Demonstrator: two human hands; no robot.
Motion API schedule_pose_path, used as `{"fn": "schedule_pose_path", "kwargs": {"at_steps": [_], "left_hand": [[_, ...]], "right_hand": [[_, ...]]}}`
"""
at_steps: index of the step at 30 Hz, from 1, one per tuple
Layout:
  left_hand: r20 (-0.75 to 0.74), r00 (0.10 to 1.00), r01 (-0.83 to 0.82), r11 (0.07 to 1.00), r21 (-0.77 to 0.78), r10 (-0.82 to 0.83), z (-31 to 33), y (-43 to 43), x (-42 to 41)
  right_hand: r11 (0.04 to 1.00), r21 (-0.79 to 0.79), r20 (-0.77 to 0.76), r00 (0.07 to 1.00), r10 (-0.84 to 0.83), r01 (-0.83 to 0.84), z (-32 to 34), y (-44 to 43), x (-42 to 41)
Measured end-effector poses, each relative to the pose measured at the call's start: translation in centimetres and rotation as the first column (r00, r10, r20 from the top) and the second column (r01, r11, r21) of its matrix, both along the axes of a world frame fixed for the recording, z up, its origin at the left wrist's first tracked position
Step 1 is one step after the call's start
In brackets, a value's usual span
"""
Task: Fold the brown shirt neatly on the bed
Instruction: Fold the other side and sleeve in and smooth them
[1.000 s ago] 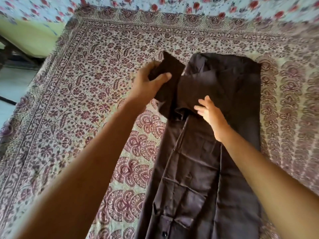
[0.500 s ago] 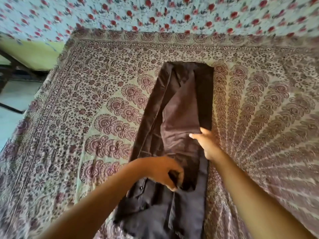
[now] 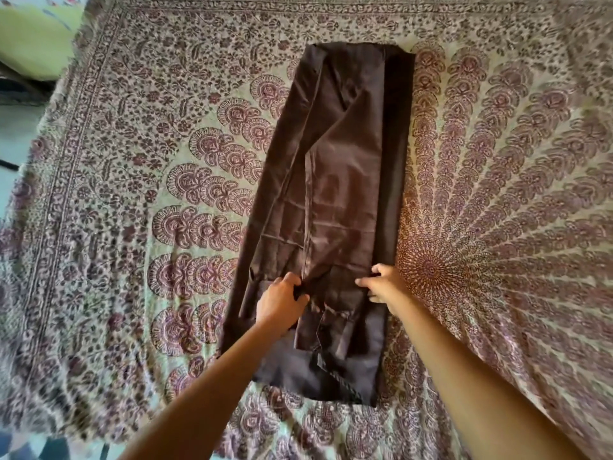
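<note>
Brown shirt (image 3: 338,194) lies flat on the bed, folded lengthwise into one long narrow strip that runs straight away from the person. Both hands sit on its lower third: most of the strip extends beyond the fingertips, and the short remainder lies back between the two forearms. Left hand (image 3: 282,302) is on the left half of the strip, fingers curled, pinching a raised fold of cloth at the lengthwise seam line just ahead of its knuckles. Right hand (image 3: 381,287) is at the strip's right side, level with the left hand and a little apart from it. Its thumb is up, its index finger points toward the left hand, the other fingers are bent under, and it grips the upper layer near the edge. Top layer between and beyond the hands has shallow creases; a darker under-layer shows as a narrow band beyond the right hand along the right edge. A pocket flap (image 3: 331,318) sits just behind the gap between the hands, toward the person. The near end of the strip is uneven, with a stitched edge (image 3: 335,376) angling across it. Under everything is a printed bedspread (image 3: 132,194), maroon on cream, with its round mandala centre (image 3: 431,268) just right of the right hand. Far to the left of the left hand, past the bedspread's border, a pale floor (image 3: 13,127) shows. Something yellow-green (image 3: 33,38) sits beyond it; cannot tell what.
</note>
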State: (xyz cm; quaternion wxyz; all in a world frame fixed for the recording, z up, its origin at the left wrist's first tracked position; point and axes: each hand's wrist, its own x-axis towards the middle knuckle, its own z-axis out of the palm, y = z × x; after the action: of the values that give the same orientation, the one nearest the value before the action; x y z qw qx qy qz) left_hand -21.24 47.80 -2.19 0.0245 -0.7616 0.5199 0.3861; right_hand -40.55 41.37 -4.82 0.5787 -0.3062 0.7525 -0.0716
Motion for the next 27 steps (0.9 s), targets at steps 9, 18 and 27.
{"fn": "schedule_pose_path", "kwargs": {"at_steps": [9, 18, 27], "left_hand": [[-0.094, 0.987, -0.107, 0.967, 0.232, 0.132, -0.7, 1.0, -4.2], [-0.127, 0.926, -0.350, 0.935, 0.061, 0.355, -0.4, -0.8, -3.1], [-0.032, 0.999, 0.014, 0.948, 0.319, -0.004, -1.2, -3.4, -0.7]], "right_hand": [[0.947, -0.311, -0.229, 0.960, -0.160, 0.083, -0.3, 2.6, -1.9], [0.979, -0.202, -0.035, 0.999, -0.001, -0.006, 0.1, 2.8, -2.0], [0.878, -0.282, -0.481, 0.849, 0.219, -0.386, 0.5, -0.1, -2.1]]}}
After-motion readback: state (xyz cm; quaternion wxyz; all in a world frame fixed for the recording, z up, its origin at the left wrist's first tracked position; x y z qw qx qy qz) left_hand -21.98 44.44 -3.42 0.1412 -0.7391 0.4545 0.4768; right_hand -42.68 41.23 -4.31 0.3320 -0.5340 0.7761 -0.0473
